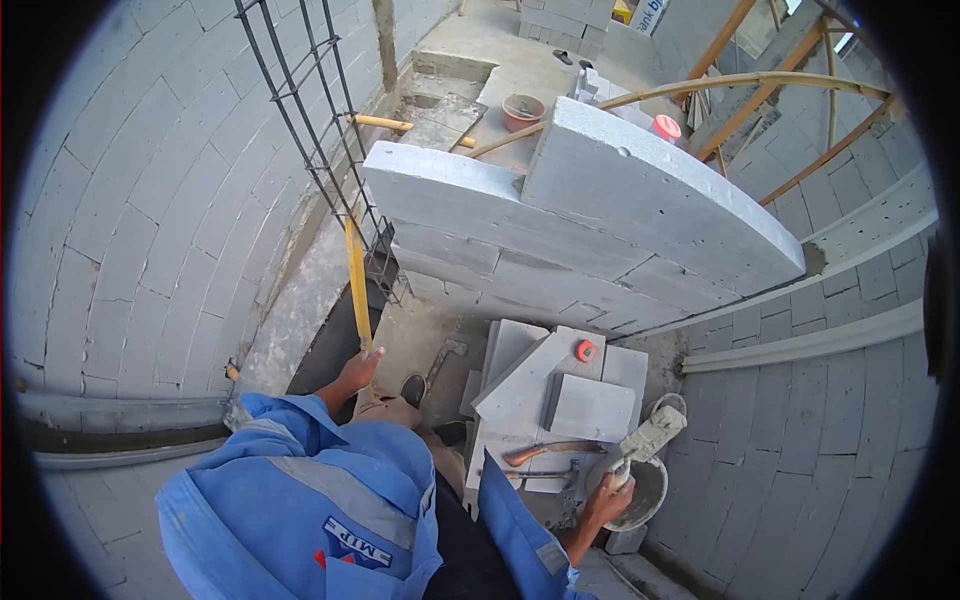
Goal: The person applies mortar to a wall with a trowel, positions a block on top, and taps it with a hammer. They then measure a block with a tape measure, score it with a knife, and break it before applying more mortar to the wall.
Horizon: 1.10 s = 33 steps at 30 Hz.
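My left hand [366,368] is closed around the lower end of a long, flat yellow bar [357,280], which stands nearly upright beside the rebar cage [325,110]. Markings on the bar are too small to make out. In my right hand [608,500] is the handle of a trowel [652,436] coated in grey mortar. The trowel is over the rim of a mortar bucket [655,495]. Left of the bucket, a wooden-handled curved blade tool [548,451] and a hammer [548,475] lie on the stacked blocks.
Ahead stands a partly built block wall [580,250], with one block [660,180] higher on its right. A red tape measure [586,350] rests on the block stack [530,390]. A hammer-like tool [445,362] lies on the floor. Beyond the wall are a reddish tub [523,112] and wooden poles [770,85].
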{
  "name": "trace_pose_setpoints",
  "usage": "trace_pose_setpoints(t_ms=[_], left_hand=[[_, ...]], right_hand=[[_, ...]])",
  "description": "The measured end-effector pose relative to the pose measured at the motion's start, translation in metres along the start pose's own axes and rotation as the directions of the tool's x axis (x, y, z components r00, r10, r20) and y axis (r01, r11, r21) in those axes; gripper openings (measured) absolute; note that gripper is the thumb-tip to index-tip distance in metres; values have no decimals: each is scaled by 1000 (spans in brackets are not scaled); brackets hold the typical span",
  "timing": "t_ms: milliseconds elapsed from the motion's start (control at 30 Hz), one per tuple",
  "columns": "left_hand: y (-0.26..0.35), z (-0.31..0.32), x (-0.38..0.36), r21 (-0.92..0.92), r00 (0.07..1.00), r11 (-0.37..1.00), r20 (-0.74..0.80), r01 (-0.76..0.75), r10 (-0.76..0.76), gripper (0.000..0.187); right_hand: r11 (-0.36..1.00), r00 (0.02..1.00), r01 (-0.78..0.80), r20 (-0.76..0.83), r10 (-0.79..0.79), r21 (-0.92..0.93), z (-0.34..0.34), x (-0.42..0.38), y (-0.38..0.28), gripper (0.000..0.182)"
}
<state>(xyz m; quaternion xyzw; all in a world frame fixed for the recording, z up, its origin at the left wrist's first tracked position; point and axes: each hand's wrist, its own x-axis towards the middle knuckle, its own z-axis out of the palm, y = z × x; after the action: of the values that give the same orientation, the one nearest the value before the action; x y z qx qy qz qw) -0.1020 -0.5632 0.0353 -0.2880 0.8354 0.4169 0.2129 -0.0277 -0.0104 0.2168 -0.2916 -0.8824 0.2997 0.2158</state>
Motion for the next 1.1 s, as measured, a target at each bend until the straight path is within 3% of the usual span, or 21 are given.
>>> trace_pose_setpoints(t_ms=[67, 133, 200, 233, 300, 367, 433, 500, 533, 600, 633, 667, 700, 733, 767, 867, 933, 1000, 1067, 1100], left_hand=[[0, -11, -5, -81, 999, 996, -13, 30, -31, 72], [15, -30, -16, -154, 998, 986, -19, 57, -61, 80], [40, -46, -16, -394, 996, 918, -60, 40, -70, 74], [46, -51, -7, -396, 997, 917, -47, 41, -65, 74], [64, -65, 18, -500, 986, 859, -165, -109, 29, 71], [109, -95, 29, -434, 953, 867, -271, -247, 136, 69], [148, -125, 45, -356, 855, 811, -420, -465, 306, 67], [211, -165, 28, -324, 788, 766, -499, -556, 361, 66], [232, -178, 28, -301, 748, 740, -538, -602, 389, 67], [262, -200, 35, -278, 704, 711, -577, -645, 413, 68], [273, -209, 39, -158, 639, 705, -588, -692, 496, 68], [282, -216, 43, -34, 572, 686, -583, -727, 577, 69], [291, -223, 47, -35, 573, 687, -583, -726, 576, 69], [300, -230, 52, 110, 515, 690, -585, -715, 627, 70], [306, -231, 61, 248, 471, 682, -561, -688, 680, 71], [315, -232, 77, 115, 559, 702, -520, -703, 646, 72], [317, -231, 93, 112, 557, 691, -506, -714, 658, 72], [315, -229, 105, 3, 627, 715, -478, -699, 615, 71], [313, -222, 116, -31, 631, 709, -483, -705, 607, 67], [311, -218, 122, -122, 674, 715, -471, -688, 569, 65]], right_hand=[[981, 977, -89, 206, 53, 170, 30, 11, -27, 31], [908, 922, -178, 386, 20, 378, 48, 13, -105, 31], [863, 844, -184, 526, -107, 470, 76, 19, -162, 29], [811, 807, -201, 563, -181, 549, 88, 20, -194, 27], [725, 721, -232, 615, -318, 648, 118, 26, -247, 26], [682, 647, -263, 649, -400, 683, 152, 31, -283, 25], [670, 621, -277, 660, -423, 689, 183, 36, -314, 25], [501, 491, -498, 706, -510, 708, 215, 39, -332, 29], [506, 487, -497, 709, -510, 705, 228, 39, -337, 29], [340, 443, -691, 745, -498, 638, 253, 39, -342, 34], [324, 446, -709, 754, -482, 627, 265, 35, -339, 38], [326, 445, -710, 756, -480, 625, 273, 29, -333, 38], [340, 434, -750, 810, -394, 568, 276, 20, -328, 40], [346, 419, -788, 855, -306, 510, 280, 12, -321, 42], [439, 441, -743, 863, -246, 505, 282, -1, -310, 48], [460, 390, -760, 888, -242, 459, 265, -11, -293, 44], [446, 381, -774, 894, -238, 449, 251, -19, -282, 39], [689, 537, -529, 824, -182, 496, 241, -27, -274, 33], [669, 563, -538, 809, -169, 513, 212, -23, -305, 31], [778, 646, -342, 734, -212, 526, 199, -19, -322, 34]])
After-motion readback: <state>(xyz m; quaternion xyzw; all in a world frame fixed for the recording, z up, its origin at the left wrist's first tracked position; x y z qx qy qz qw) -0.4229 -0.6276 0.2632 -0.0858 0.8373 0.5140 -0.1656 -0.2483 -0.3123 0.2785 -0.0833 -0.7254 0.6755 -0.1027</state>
